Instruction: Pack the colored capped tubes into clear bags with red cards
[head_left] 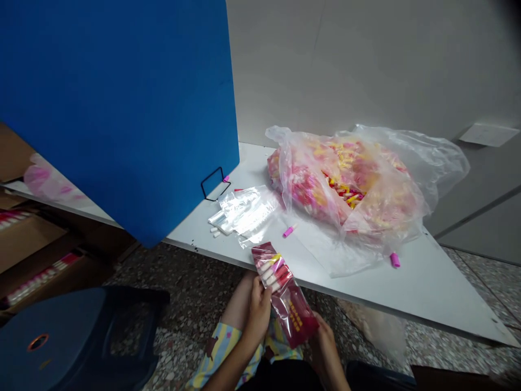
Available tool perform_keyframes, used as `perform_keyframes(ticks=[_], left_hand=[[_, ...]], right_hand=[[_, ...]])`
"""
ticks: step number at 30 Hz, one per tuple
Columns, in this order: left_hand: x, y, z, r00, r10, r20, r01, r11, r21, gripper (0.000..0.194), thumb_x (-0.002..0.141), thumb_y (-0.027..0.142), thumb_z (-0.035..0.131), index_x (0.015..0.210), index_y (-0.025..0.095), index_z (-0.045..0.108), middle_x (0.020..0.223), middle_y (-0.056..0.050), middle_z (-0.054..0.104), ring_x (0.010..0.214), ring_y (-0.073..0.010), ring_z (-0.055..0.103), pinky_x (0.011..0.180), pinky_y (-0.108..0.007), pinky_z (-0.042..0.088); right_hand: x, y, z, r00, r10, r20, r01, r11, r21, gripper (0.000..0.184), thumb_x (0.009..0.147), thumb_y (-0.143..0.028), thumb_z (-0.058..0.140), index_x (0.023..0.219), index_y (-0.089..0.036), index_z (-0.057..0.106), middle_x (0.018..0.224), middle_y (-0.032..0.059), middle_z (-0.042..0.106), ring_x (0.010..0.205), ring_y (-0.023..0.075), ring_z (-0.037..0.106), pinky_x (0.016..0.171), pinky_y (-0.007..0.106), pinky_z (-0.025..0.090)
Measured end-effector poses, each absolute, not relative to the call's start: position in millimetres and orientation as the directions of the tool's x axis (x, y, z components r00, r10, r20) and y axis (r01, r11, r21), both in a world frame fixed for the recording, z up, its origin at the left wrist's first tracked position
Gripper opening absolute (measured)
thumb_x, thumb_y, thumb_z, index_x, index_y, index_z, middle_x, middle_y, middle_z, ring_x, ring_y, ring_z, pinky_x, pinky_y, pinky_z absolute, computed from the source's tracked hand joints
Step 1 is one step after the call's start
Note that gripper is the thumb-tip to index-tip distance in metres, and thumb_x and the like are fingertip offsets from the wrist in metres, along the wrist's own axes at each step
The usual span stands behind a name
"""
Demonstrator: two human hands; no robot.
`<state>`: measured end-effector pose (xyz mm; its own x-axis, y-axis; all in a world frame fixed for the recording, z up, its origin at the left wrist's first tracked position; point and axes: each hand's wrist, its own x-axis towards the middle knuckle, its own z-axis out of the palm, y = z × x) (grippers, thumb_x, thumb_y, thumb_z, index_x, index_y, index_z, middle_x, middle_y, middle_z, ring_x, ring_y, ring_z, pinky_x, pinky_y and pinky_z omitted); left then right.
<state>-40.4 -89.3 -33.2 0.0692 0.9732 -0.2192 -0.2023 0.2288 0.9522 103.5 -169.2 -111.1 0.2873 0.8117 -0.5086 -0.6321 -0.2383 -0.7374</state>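
A clear plastic packet (285, 298) with a dark red card inside is held over my lap, tilted, just off the table's front edge. Several short white sticks with yellow, pink and red ends lie side by side in its upper half; yellow lettering shows on the lower half. My left hand (259, 310) grips its left edge by the sticks. The lower right corner is pinched by my right hand (323, 332), whose fingers are partly hidden behind the packet. Beyond it on the table lie flat clear plastic sleeves (250, 210) and one loose pink-and-white stick (288, 231).
A large open plastic bag (366, 198) full of coloured small pieces sits on the white table (411, 288). A tall blue panel (163, 108) stands at left, near a black wire stand (215, 183). A dark stool (73, 331) and boxes (36, 244) are left.
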Motion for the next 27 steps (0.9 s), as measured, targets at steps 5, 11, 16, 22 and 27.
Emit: perform_keyframes(ticks=[5,11,16,22,27], left_hand=[[-54.4,-79.5,-15.1,0.272,0.941,-0.204,-0.219,0.266,0.939,0.042,0.072,0.044,0.065,0.099,0.014,0.058,0.1,-0.01,0.066,0.094,-0.0234,0.061,0.085,-0.034,0.046],[-67.4,-95.5,-18.2,0.326,0.879,-0.348,-0.232,0.431,0.872,0.048,0.069,0.051,0.068,0.093,0.011,0.063,0.082,-0.008,0.068,0.072,-0.018,0.062,0.069,-0.028,0.046],[-75.4,-105.4,-16.1,0.367,0.879,-0.303,-0.196,0.392,0.899,0.046,0.069,0.052,0.067,0.089,0.01,0.066,0.079,-0.007,0.068,0.07,-0.0174,0.059,0.069,-0.028,0.045],[-71.8,-108.6,-15.4,0.359,0.882,-0.306,-0.139,0.375,0.917,0.045,0.077,0.053,0.058,0.092,0.011,0.064,0.083,-0.008,0.067,0.076,-0.0186,0.059,0.074,-0.028,0.044],[-73.1,-105.8,-19.7,0.345,0.903,-0.256,-0.06,0.294,0.954,0.042,0.079,0.052,0.056,0.08,0.01,0.062,0.074,-0.006,0.062,0.07,-0.0166,0.053,0.066,-0.026,0.04]], right_hand=[[94.8,-161.2,-74.4,0.055,0.882,-0.468,-0.643,-0.328,-0.692,0.047,0.068,-0.061,0.061,0.082,-0.017,0.07,0.071,0.0052,0.067,0.06,0.0171,0.059,0.06,0.029,0.046],[68.7,-144.0,-54.0,0.095,0.908,-0.408,-0.558,-0.291,-0.777,0.02,0.062,-0.033,0.072,0.073,-0.017,0.067,0.065,0.0001,0.064,0.061,0.0135,0.057,0.061,0.024,0.044],[66.8,-141.4,-56.3,0.094,0.877,-0.472,-0.611,-0.323,-0.723,0.033,0.066,-0.046,0.068,0.083,-0.019,0.066,0.075,0.003,0.069,0.063,0.0161,0.06,0.054,0.023,0.043],[70.6,-143.3,-50.5,0.148,0.944,-0.295,-0.421,-0.21,-0.882,0.034,0.074,-0.045,0.066,0.094,-0.017,0.068,0.094,0.007,0.07,0.088,0.0205,0.063,0.084,0.031,0.045],[69.7,-146.4,-48.7,0.095,0.959,-0.268,-0.432,-0.203,-0.879,0.037,0.073,-0.046,0.066,0.098,-0.018,0.068,0.097,0.009,0.07,0.087,0.0227,0.064,0.085,0.035,0.046]])
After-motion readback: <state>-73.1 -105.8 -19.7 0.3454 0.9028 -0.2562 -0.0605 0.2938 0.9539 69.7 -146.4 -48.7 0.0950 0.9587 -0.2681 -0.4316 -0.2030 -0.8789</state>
